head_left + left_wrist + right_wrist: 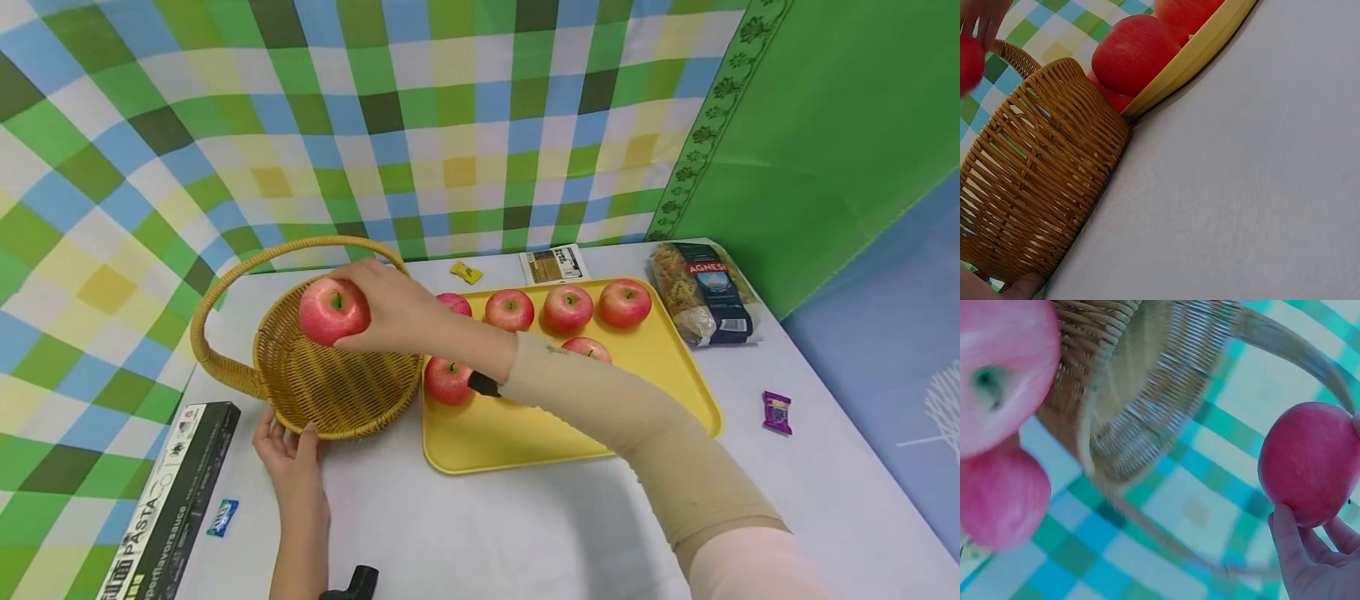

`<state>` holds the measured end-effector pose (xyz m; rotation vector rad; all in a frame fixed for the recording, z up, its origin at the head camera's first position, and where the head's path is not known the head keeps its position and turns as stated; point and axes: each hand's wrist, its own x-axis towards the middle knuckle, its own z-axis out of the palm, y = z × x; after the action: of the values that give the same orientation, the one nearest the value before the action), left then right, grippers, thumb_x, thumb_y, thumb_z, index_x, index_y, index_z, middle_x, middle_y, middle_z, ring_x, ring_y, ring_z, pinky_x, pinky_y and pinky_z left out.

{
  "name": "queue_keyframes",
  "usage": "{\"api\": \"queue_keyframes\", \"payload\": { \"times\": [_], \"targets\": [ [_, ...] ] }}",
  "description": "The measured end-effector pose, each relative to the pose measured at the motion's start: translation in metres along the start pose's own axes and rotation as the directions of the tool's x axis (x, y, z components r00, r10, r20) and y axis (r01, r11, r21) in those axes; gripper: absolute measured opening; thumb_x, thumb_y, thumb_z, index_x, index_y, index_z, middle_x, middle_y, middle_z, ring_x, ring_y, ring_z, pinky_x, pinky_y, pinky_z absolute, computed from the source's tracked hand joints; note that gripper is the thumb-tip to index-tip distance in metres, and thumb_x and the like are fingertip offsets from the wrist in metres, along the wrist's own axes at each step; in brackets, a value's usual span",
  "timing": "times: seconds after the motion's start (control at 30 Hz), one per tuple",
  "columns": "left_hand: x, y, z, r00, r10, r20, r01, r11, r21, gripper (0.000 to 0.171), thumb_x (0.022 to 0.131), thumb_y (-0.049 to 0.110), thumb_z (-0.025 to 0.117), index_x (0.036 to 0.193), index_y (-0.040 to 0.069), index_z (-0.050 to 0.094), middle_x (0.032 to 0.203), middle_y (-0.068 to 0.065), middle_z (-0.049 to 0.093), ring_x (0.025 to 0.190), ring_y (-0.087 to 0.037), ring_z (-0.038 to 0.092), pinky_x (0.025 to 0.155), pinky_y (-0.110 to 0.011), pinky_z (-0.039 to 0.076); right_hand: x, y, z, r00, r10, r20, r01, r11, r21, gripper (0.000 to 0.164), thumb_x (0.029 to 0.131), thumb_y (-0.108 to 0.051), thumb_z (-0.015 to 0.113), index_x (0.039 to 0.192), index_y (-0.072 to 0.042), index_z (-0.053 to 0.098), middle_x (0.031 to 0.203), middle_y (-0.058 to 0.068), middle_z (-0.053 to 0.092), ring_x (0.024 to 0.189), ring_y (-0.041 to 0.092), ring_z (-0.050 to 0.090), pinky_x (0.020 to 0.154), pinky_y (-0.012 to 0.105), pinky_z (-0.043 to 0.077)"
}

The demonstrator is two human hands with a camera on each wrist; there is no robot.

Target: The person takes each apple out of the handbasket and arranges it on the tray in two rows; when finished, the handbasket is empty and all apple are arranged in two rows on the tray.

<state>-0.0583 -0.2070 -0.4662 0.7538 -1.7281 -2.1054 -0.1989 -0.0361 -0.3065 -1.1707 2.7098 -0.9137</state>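
Note:
A red apple (333, 311) is held by my right hand (390, 307), thumb on one side and fingers on the other. It hangs over the wicker basket (341, 392), which has a tall arched handle and a bare woven floor. In the right wrist view the fingertips press into the held apple (1310, 464). My left hand (291, 458) grips the basket's near left side, low on the wall in the left wrist view. To the right of the basket, a yellow tray (517, 435) carries several more apples (567, 309), partly hidden behind my right arm.
A bag of pasta (708, 292) lies right of the tray. Behind it are a yellow candy packet (467, 272) and a printed card (555, 264). A purple packet (777, 412) sits far right; a long pasta box (168, 508) and blue packet (222, 517) lie left.

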Motion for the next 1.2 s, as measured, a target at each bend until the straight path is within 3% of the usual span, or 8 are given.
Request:
{"api": "queue_keyframes", "payload": {
  "times": [0.2,0.33,0.47,0.6,0.7,0.77,1.0,1.2],
  "targets": [
    [0.0,0.001,-0.001,1.0,-0.004,0.0,0.004,1.0,-0.001,0.061,0.1,0.014,0.052,0.146,0.035,0.017,0.155,0.002,0.02,0.137,-0.021,0.034,0.102,-0.028,0.041,-0.077,0.032,-0.048,0.983,0.015,-0.184,0.007,0.993,0.119,0.077,0.074,-0.036,0.082,0.138,-0.013,0.045,0.132,0.001,0.047,0.11,0.012,0.05,0.087,0.024,0.05],
    [-0.001,-0.002,0.0,1.0,-0.018,0.003,0.018,1.0,-0.011,0.061,0.1,0.014,0.051,0.146,0.036,0.017,0.156,0.002,0.019,0.138,-0.02,0.033,0.103,-0.029,0.041,-0.129,0.064,-0.079,0.953,0.142,-0.268,-0.114,0.986,0.12,0.079,0.072,-0.031,0.085,0.138,-0.012,0.045,0.129,0.002,0.047,0.107,0.015,0.053,0.088,0.03,0.051],
    [-0.001,-0.002,-0.001,1.0,-0.029,0.007,0.03,0.999,-0.032,0.061,0.101,0.013,0.05,0.146,0.036,0.016,0.156,0.002,0.018,0.138,-0.02,0.032,0.104,-0.031,0.04,-0.176,0.096,-0.105,0.903,0.285,-0.321,-0.264,0.958,0.108,0.08,0.073,-0.025,0.085,0.139,-0.009,0.044,0.129,0.008,0.047,0.107,0.024,0.055,0.086,0.041,0.053],
    [-0.001,0.0,0.0,0.999,-0.036,0.006,0.036,0.999,-0.03,0.061,0.101,0.013,0.05,0.146,0.036,0.016,0.155,0.002,0.019,0.137,-0.019,0.033,0.103,-0.03,0.04,-0.22,0.124,-0.119,0.827,0.435,-0.356,-0.427,0.898,0.105,0.08,0.075,-0.026,0.084,0.14,-0.004,0.042,0.129,0.014,0.047,0.106,0.031,0.054,0.084,0.049,0.053],
    [-0.001,0.002,0.0,0.999,-0.043,-0.01,0.043,0.999,-0.023,0.06,0.101,0.013,0.05,0.145,0.036,0.016,0.155,0.002,0.02,0.137,-0.019,0.034,0.102,-0.028,0.042,-0.245,0.142,-0.121,0.773,0.536,-0.339,-0.529,0.84,0.121,0.083,0.077,-0.031,0.082,0.141,-0.002,0.039,0.13,0.017,0.046,0.105,0.035,0.053,0.082,0.052,0.052],
    [0.0,0.005,-0.002,0.999,-0.046,-0.024,0.045,0.998,-0.039,0.06,0.1,0.012,0.05,0.145,0.036,0.017,0.154,0.002,0.021,0.136,-0.019,0.035,0.102,-0.027,0.042,-0.257,0.154,-0.118,0.749,0.589,-0.303,-0.58,0.804,0.129,0.085,0.078,-0.036,0.081,0.142,-0.001,0.037,0.131,0.019,0.045,0.107,0.037,0.051,0.082,0.053,0.053],
    [0.001,0.007,-0.003,0.999,-0.04,-0.037,0.038,0.998,-0.054,0.059,0.1,0.01,0.049,0.144,0.035,0.018,0.152,0.002,0.023,0.135,-0.02,0.036,0.098,-0.023,0.045,-0.281,0.193,-0.093,0.722,0.672,-0.163,-0.664,0.74,0.11,0.082,0.078,-0.037,0.08,0.136,0.004,0.04,0.124,0.022,0.049,0.107,0.037,0.049,0.085,0.05,0.051],
    [0.001,0.004,0.001,0.999,-0.043,-0.026,0.041,0.997,-0.066,0.06,0.1,0.009,0.05,0.144,0.035,0.019,0.152,0.002,0.024,0.135,-0.02,0.036,0.098,-0.023,0.045,-0.29,0.209,-0.079,0.7,0.701,-0.14,-0.692,0.713,0.113,0.082,0.078,-0.038,0.08,0.134,0.005,0.04,0.124,0.024,0.047,0.11,0.039,0.047,0.093,0.055,0.047]
  ]
}}
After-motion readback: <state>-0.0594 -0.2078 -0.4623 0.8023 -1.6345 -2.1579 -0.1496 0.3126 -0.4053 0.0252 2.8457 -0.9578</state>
